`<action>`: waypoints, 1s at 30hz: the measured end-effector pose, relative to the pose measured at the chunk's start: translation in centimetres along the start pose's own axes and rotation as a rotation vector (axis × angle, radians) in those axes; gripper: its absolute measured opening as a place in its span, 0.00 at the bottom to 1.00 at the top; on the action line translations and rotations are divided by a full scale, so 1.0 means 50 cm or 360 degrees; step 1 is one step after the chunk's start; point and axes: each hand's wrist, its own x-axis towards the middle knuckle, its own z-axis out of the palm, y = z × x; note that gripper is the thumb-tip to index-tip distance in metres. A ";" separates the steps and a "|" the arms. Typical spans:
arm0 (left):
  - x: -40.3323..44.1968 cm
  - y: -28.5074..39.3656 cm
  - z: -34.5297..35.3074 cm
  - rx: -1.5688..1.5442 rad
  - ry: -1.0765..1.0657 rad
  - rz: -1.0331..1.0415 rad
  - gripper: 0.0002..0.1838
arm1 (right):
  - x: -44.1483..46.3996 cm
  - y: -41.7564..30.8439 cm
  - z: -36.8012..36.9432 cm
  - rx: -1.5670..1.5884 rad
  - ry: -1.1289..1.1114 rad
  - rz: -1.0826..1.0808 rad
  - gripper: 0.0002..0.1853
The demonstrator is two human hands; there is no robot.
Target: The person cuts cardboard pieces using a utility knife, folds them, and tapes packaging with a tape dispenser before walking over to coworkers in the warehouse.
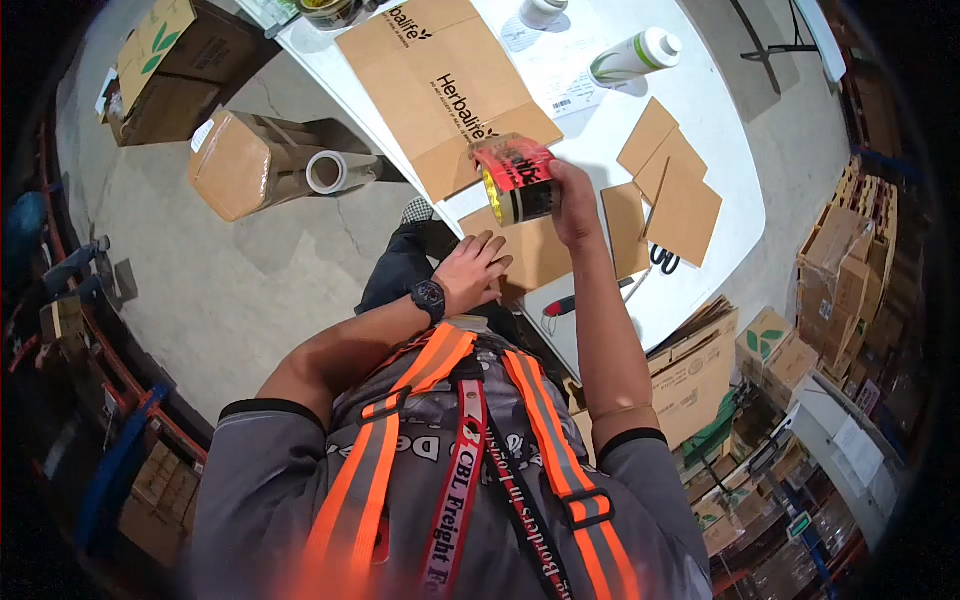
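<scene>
Gripping a red-and-black tape roll (528, 187) in the right hand (577, 205), over the bench (735, 130), with fingers curled around its right side, pinching it; cannot tell how the hidden ones sit. Holding the left hand (470, 278) on the near side of the roll and to its left, with fingers slightly spread, just beside a plain cardboard panel (540, 255); cannot tell whether touching it. Can see a printed cardboard sheet (440, 80) beyond the roll and to its left, and a white bottle (640, 58) beyond it and to its right. Also have loose cardboard pieces (690, 210) and scissors (664, 259) right of the roll, a red-and-black tool (562, 306) on its near side, and, well off to its left on the floor (250, 290), a wrapped carton (235, 165).
</scene>
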 end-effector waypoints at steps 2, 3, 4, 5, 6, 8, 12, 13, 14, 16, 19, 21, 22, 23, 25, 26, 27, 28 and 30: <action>0.004 -0.003 -0.001 -0.0068 0.0073 -0.0032 0.31 | -0.003 -0.030 0.014 0.0119 -0.0107 0.0063 0.14; 0.007 -0.007 -0.006 -0.0140 0.0080 -0.0065 0.30 | -0.001 -0.029 0.006 0.0111 -0.0107 0.0063 0.14; 0.005 -0.009 -0.021 -0.0075 0.0207 -0.0114 0.28 | 0.002 -0.024 -0.007 0.0055 -0.0156 0.0057 0.13; -0.003 -0.022 -0.025 -0.0121 0.0313 -0.0140 0.28 | 0.004 -0.020 -0.015 -0.0002 -0.0208 0.0051 0.12; -0.012 -0.042 -0.031 -0.0164 0.0424 -0.0170 0.27 | 0.001 -0.017 -0.019 -0.0009 -0.0220 0.0048 0.12; -0.020 -0.070 -0.056 -0.0076 0.0624 -0.0356 0.37 | -0.023 -0.002 -0.027 -0.0013 -0.0143 0.0115 0.10; -0.022 -0.113 -0.052 0.0077 0.0450 -0.0566 0.53 | -0.040 0.048 -0.080 -0.0111 -0.0241 0.0211 0.08; -0.022 -0.122 -0.044 0.0142 0.0383 -0.0573 0.55 | -0.043 0.056 -0.084 -0.0112 -0.0246 0.0214 0.08; -0.021 -0.131 -0.035 0.0141 0.0382 -0.0573 0.55 | -0.050 0.063 -0.091 -0.0079 -0.0179 0.0201 0.08; -0.018 -0.129 -0.024 0.0208 0.0379 -0.0615 0.56 | -0.060 0.088 -0.114 -0.0045 -0.0092 0.0199 0.08; -0.017 -0.131 -0.016 0.0241 0.0353 -0.0632 0.57 | -0.057 0.113 -0.130 0.0062 -0.0113 0.0147 0.08; -0.016 -0.131 -0.014 0.0269 0.0332 -0.0646 0.56 | -0.069 0.112 -0.129 -0.0019 -0.0028 0.0166 0.09; -0.013 -0.129 -0.012 0.0292 0.0316 -0.0662 0.56 | -0.072 0.112 -0.136 -0.0016 -0.0014 0.0161 0.09; -0.012 -0.127 -0.011 0.0288 0.0315 -0.0649 0.56 | -0.071 0.109 -0.145 -0.0114 0.0038 0.0205 0.10; -0.012 -0.129 -0.009 0.0283 0.0349 -0.0665 0.57 | -0.063 0.090 -0.162 -0.0320 0.0036 0.0224 0.15; -0.012 -0.130 -0.006 0.0287 0.0351 -0.0666 0.57 | -0.058 0.084 -0.166 -0.0585 0.0244 0.0072 0.17; -0.012 -0.131 -0.004 0.0290 0.0344 -0.0672 0.58 | -0.053 0.075 -0.164 -0.0847 0.0449 -0.0081 0.20; -0.013 -0.131 -0.003 0.0291 0.0336 -0.0675 0.58 | -0.037 0.091 -0.190 -0.1262 0.0652 -0.0288 0.23; -0.015 -0.133 -0.004 0.0239 0.0365 -0.0650 0.59 | -0.021 0.128 -0.211 -0.1764 0.0674 -0.0470 0.25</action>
